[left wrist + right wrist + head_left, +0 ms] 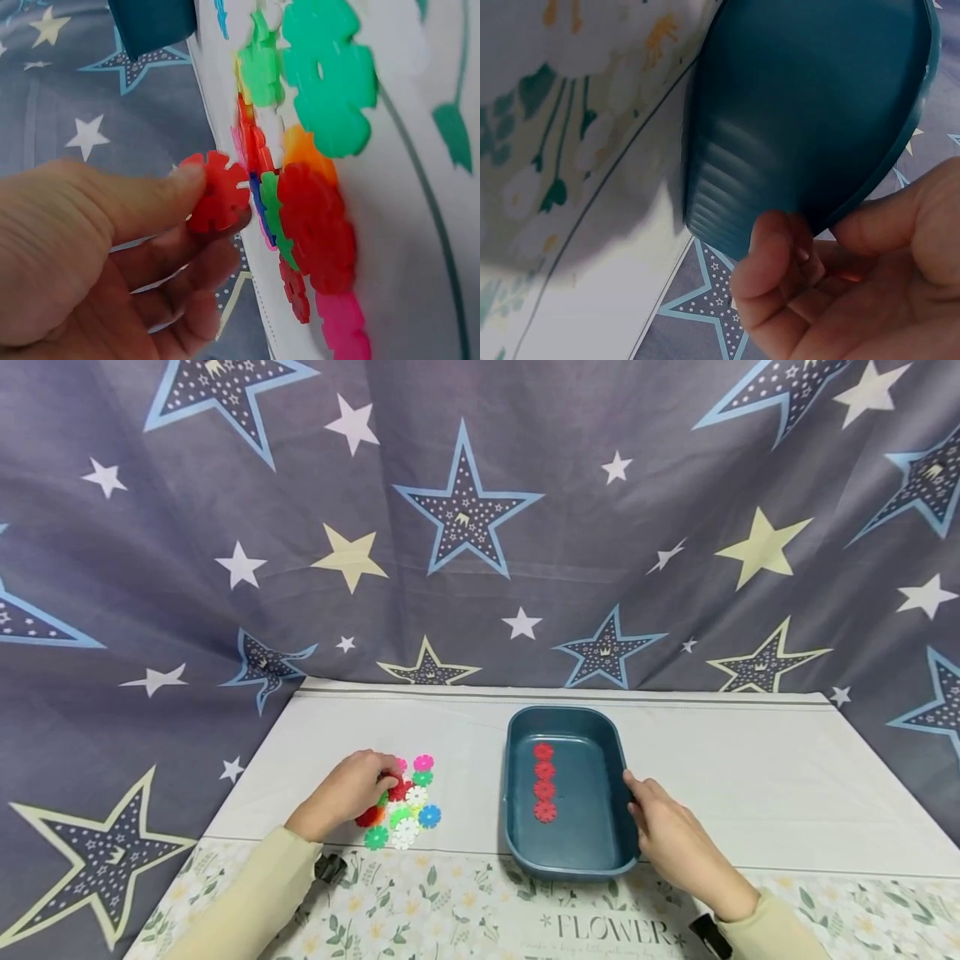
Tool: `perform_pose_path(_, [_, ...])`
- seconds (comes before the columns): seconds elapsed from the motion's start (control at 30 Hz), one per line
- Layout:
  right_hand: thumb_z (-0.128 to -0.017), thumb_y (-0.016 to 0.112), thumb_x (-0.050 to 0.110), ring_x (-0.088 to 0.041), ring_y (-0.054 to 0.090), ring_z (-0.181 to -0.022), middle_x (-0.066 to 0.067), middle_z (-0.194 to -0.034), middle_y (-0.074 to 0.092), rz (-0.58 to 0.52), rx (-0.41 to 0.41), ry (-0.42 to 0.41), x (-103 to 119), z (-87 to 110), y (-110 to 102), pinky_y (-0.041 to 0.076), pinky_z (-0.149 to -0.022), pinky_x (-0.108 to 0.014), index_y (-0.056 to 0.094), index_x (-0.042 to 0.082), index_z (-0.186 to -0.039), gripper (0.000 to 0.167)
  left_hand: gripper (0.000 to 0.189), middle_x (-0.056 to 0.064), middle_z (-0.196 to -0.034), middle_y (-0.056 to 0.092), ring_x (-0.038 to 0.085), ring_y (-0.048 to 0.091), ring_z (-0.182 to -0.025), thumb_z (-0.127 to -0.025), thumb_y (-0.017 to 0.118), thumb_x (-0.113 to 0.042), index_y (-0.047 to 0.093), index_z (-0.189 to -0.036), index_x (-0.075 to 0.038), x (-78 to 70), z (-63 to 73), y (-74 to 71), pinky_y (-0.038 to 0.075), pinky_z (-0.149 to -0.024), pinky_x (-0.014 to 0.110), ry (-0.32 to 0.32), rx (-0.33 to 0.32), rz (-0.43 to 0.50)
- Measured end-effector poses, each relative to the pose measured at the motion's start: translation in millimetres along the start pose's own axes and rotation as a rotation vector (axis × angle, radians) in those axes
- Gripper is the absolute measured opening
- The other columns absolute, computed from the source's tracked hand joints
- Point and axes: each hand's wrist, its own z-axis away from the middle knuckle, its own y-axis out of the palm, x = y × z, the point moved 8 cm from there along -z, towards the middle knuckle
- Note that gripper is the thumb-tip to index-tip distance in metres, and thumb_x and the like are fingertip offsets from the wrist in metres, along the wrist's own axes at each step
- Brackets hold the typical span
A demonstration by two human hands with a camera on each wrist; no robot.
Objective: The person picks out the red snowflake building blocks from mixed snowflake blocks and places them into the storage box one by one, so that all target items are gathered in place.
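Note:
My left hand (350, 787) pinches a red flower-shaped plastic disc (223, 193) between thumb and fingers, just over a loose pile of similar discs. In that pile lie a blue disc (430, 817), a white disc (406, 833), a green disc (377, 837) and a pink disc (423, 762), among several others. A dark teal rectangular tub (588, 827) stands right of the pile. Several red discs (545, 790) form a straight line along its floor. With thumb and curled fingers my right hand (678, 842) holds the tub's right rim (911, 135).
White cloth (750, 777) covers the back of the table, and a floral-printed strip (420, 910) with lettering runs along the front. Behind the table hangs a grey curtain (570, 543) with stars.

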Motion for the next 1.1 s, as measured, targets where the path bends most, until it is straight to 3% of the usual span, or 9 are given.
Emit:
perform_pose_path(0.2, [-0.091,0.055,-0.001,-0.011,0.040,-0.060,-0.007,-0.086,0.053,-0.002,0.003,0.004,-1,0.3,0,0.037,-0.051,-0.026,0.048,-0.013,-0.130,0.041,0.010,-0.005,-0.078,0.063,0.012,0.056,-0.071,-0.082,0.074,-0.008,0.070,-0.089,-0.013,-10.3,-0.4,-5.7,0.049,-0.070,0.035,0.031,-0.112,-0.009])
perform_pose_path(0.3, [-0.091,0.055,-0.001,-0.011,0.040,-0.059,-0.007,-0.086,0.053,-0.003,0.006,0.006,-1,0.3,1,0.037,-0.051,-0.026,0.049,-0.012,-0.130,0.041,0.012,-0.005,-0.079,0.062,0.010,0.055,-0.069,-0.084,0.071,-0.006,0.068,-0.092,-0.014,-23.5,0.1,-10.4,0.048,-0.066,0.031,0.089,-0.175,0.019])
perform_pose_path(0.4, [-0.092,0.055,-0.001,-0.011,0.040,-0.060,-0.007,-0.086,0.053,-0.005,0.016,0.014,-2,1.1,2,0.037,-0.051,-0.027,0.048,-0.013,-0.130,0.041,0.013,-0.003,-0.083,0.064,0.009,0.056,-0.074,-0.086,0.068,-0.003,0.070,-0.092,-0.014,-42.7,1.3,-14.4,0.048,-0.065,0.027,0.175,-0.192,0.059])
perform_pose_path(0.5, [-0.092,0.055,-0.001,-0.011,0.040,-0.060,-0.007,-0.086,0.053,-0.004,0.022,0.023,-3,1.9,3,0.037,-0.051,-0.027,0.047,-0.013,-0.131,0.042,0.020,-0.001,-0.096,0.066,0.010,0.056,-0.084,-0.087,0.066,-0.001,0.071,-0.103,-0.011,-68.3,2.3,-16.0,0.047,-0.067,0.024,0.284,-0.158,0.067])
perform_pose_path(0.63, [-0.092,0.055,-0.001,-0.011,0.040,-0.060,-0.006,-0.085,0.052,-0.002,0.017,0.023,-3,2.3,3,0.037,-0.051,-0.027,0.047,-0.012,-0.131,0.042,0.032,-0.002,-0.104,0.065,0.009,0.050,-0.086,-0.087,0.065,0.000,0.067,-0.118,-0.008,-107.3,2.9,-12.9,0.044,-0.065,0.021,0.421,-0.061,0.071])
perform_pose_path(0.9, [-0.092,0.055,-0.001,-0.011,0.039,-0.059,-0.005,-0.083,0.051,-0.002,0.003,0.005,-1,0.2,2,0.037,-0.052,-0.026,0.048,-0.012,-0.131,0.041,0.034,-0.003,-0.115,0.065,0.007,0.043,-0.081,-0.089,0.059,-0.002,0.065,-0.122,-0.008,-177.4,3.9,6.3,0.036,-0.067,0.012,0.658,0.053,0.010])
perform_pose_path(1.0, [-0.092,0.055,-0.001,-0.011,0.039,-0.059,-0.005,-0.084,0.051,-0.002,0.006,0.007,-2,0.3,2,0.037,-0.051,-0.026,0.048,-0.012,-0.131,0.042,0.033,-0.003,-0.115,0.065,0.007,0.042,-0.079,-0.089,0.058,-0.004,0.065,-0.122,-0.007,-195.5,1.7,21.2,0.034,-0.068,0.012,0.724,0.117,-0.055])
perform_pose_path(1.1, [-0.092,0.055,-0.001,-0.011,0.039,-0.059,-0.005,-0.084,0.051,0.000,0.004,0.008,-2,0.4,1,0.037,-0.051,-0.026,0.048,-0.012,-0.131,0.042,0.034,-0.005,-0.113,0.066,0.008,0.040,-0.075,-0.089,0.059,-0.006,0.065,-0.122,-0.010,-206.0,-5.2,35.4,0.030,-0.067,0.016,0.719,0.164,-0.161])
